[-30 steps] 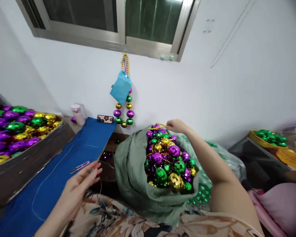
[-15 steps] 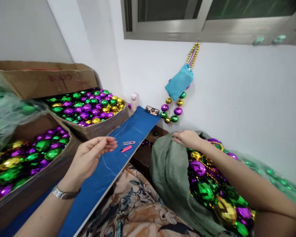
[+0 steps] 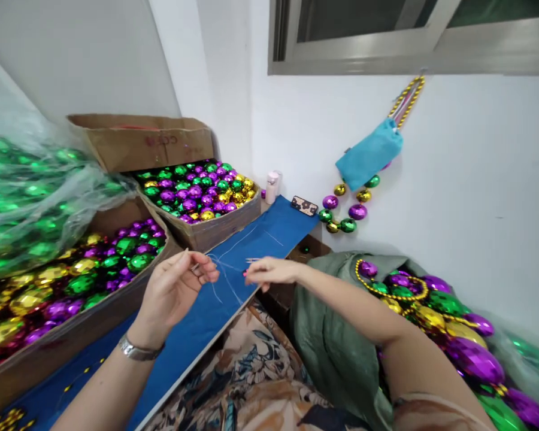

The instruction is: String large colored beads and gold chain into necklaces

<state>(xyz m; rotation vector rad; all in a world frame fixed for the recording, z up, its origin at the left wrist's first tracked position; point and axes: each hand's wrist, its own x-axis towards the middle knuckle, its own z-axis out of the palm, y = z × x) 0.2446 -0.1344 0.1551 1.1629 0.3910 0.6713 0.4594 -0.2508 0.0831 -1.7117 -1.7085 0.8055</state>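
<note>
My left hand [image 3: 179,284] pinches a thin pale string [image 3: 227,278] between thumb and fingertips. Loops of it hang over the blue cloth [image 3: 215,365]. Close by on the right, my right hand [image 3: 272,272] is low over the cloth with fingers bent together. A small pink item [image 3: 245,273] shows at its fingertips, and the tips of thread snips [image 3: 252,260] poke out behind. Most of both is hidden by the hand, so I cannot tell what it grips. More string [image 3: 273,238] lies farther back.
Cardboard boxes [image 3: 206,230] of shiny green, purple and gold beads stand left. A green sack [image 3: 336,335] with large bead strands [image 3: 471,359] is at right. A phone [image 3: 304,206] and a pink bottle [image 3: 272,187] sit at the back. A blue pouch [image 3: 371,154] hangs on the wall.
My right hand has left the green sack's edge and moved left over the snips and pink item. My left hand keeps its pinch. The view has turned left.
</note>
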